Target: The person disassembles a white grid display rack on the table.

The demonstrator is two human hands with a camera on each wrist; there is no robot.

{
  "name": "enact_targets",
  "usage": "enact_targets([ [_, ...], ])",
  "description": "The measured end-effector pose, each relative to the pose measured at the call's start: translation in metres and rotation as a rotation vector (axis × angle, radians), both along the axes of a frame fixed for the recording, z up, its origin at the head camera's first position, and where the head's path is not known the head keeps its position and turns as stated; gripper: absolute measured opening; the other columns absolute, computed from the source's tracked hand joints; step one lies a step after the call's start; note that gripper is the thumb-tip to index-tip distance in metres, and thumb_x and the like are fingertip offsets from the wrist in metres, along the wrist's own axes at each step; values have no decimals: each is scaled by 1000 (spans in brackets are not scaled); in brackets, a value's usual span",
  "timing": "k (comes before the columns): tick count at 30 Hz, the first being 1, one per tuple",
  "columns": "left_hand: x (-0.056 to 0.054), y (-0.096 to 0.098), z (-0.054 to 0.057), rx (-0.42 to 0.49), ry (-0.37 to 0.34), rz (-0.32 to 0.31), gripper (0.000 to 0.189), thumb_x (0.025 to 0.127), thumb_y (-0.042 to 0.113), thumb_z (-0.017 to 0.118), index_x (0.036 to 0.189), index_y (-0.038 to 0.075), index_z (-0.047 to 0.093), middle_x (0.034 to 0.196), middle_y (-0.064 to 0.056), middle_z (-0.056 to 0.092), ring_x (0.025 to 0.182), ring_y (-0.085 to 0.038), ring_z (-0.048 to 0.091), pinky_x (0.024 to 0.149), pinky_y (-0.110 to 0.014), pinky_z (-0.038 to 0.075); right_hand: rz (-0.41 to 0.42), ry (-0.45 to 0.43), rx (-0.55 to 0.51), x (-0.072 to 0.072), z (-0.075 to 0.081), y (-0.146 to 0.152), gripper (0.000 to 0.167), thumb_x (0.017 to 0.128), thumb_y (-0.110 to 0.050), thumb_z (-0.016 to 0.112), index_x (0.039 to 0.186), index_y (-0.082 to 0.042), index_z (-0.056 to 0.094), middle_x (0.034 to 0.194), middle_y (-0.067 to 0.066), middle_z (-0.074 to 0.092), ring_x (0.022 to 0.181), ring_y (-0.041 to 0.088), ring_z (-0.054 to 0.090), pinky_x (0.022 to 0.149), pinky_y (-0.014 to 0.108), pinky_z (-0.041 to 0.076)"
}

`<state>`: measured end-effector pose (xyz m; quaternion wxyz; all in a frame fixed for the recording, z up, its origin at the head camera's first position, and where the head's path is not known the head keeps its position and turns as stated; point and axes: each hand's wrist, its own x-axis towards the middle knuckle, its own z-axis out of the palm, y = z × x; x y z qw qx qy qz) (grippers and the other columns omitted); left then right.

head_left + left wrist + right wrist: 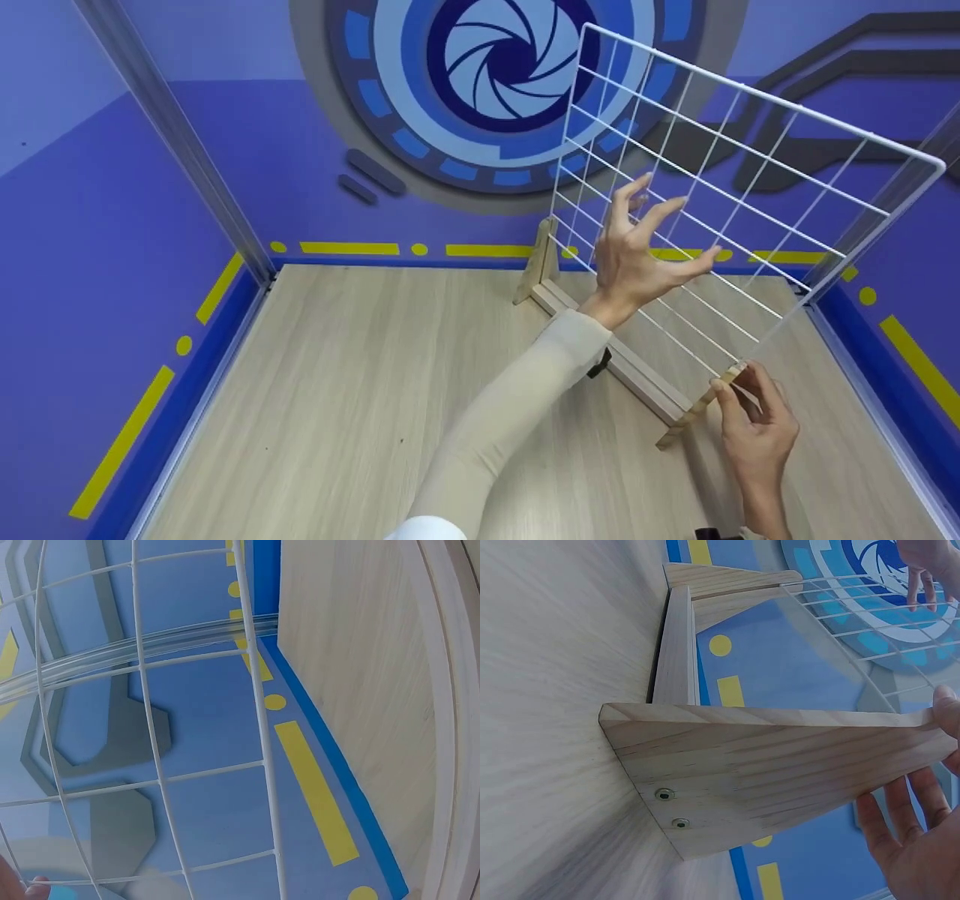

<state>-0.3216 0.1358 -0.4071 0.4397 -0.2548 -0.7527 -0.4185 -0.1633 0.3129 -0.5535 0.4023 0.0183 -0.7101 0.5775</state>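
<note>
A white wire grid panel leans upright in a wooden stand. The stand has a near side piece, a far side piece and a crossbar between them. My right hand pinches the upper end of the near side piece between thumb and fingers, by the grid's lower corner. In the right wrist view two bolt heads show on that side piece. My left hand is in front of the grid with fingers spread and slightly bent, overlapping the wires; a bit of it shows in the left wrist view.
The stand is on a light wood-grain table. Blue printed walls with yellow dashes enclose it at the back and sides. A metal post rises at the back left corner, and a metal strip edges the right side.
</note>
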Motion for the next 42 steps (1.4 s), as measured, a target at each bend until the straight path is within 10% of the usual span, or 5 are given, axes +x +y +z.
enact_targets([
  [42, 8, 4, 23, -50, 12, -28, 70, 73, 58, 92, 128, 17, 76, 156, -16, 50, 133, -25, 61, 101, -13, 48, 18, 23, -18, -1, -3, 2, 54, 80, 28, 72, 132, 21, 62, 111, 0, 70, 105, 8, 71, 95, 17, 58],
])
